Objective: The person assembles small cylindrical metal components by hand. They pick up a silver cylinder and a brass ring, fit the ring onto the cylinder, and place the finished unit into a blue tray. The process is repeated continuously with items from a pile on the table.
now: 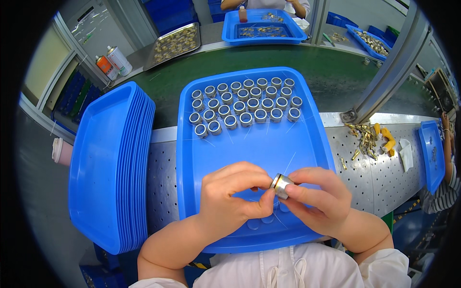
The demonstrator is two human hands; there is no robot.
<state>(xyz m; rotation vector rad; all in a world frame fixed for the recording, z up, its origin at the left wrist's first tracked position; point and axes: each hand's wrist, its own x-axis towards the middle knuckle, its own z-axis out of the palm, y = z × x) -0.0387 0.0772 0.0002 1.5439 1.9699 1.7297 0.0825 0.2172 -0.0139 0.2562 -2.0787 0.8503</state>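
Both hands meet over the near half of a blue tray (pixel 249 158). My right hand (pixel 319 197) pinches a short silvery metal cylinder (pixel 281 186) between thumb and fingers. Thumb and index finger of my left hand (pixel 235 192) close on the cylinder's left end, where a darker band shows. A thin clear strand rises beside the cylinder. Several similar metal cylinders (pixel 246 119) stand upright in rows in the tray's far half, some with fine strands sticking out. Several clear round discs (pixel 267 219) lie under my hands, partly hidden.
A tall stack of blue trays (pixel 103 168) stands at left, near a pink cup (pixel 61 151). Brass pieces (pixel 367 139) and yellow finger covers (pixel 388 141) lie right on the perforated metal table, beside a metal post (pixel 396 62). Across the green belt (pixel 331 72), another person works behind a blue tray (pixel 264 39).
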